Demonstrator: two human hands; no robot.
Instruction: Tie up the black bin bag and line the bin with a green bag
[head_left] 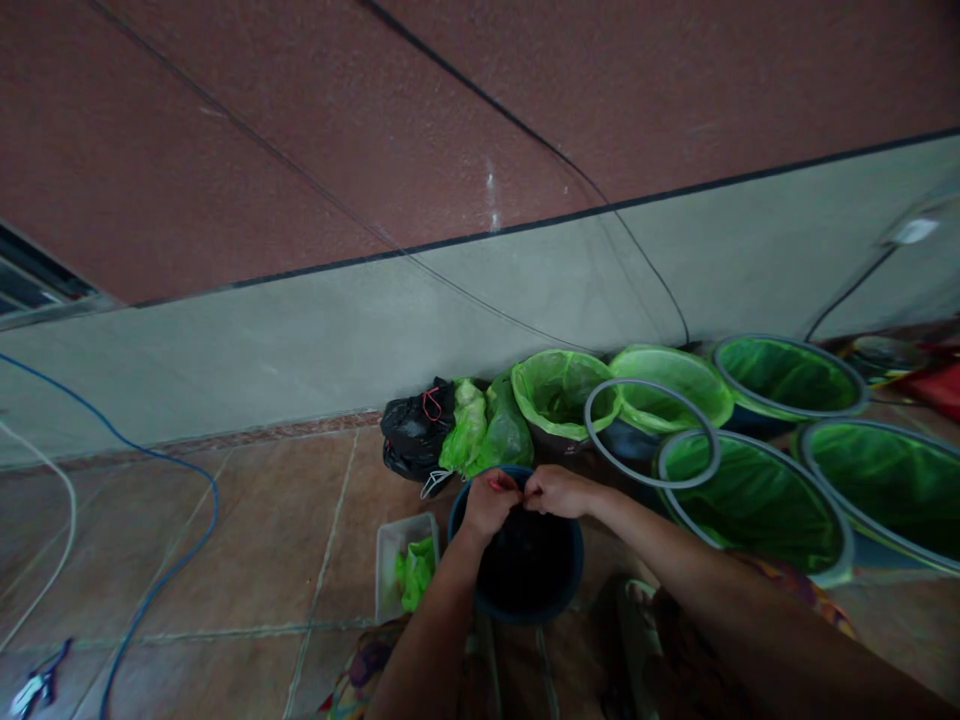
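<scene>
My left hand and my right hand meet over the far rim of a dark blue bucket lined with a black bag. Both hands are closed in a pinch. A thin red tie shows between the fingers of my left hand. My right hand pinches at the same spot, and what it holds is too small to make out. The bucket stands on the tiled floor right in front of me.
Several bins lined with green bags stand at the right along the wall, one under a loose grey ring. A tied black bag and green bags lie behind the bucket. A white tray sits left; a blue cable crosses the floor.
</scene>
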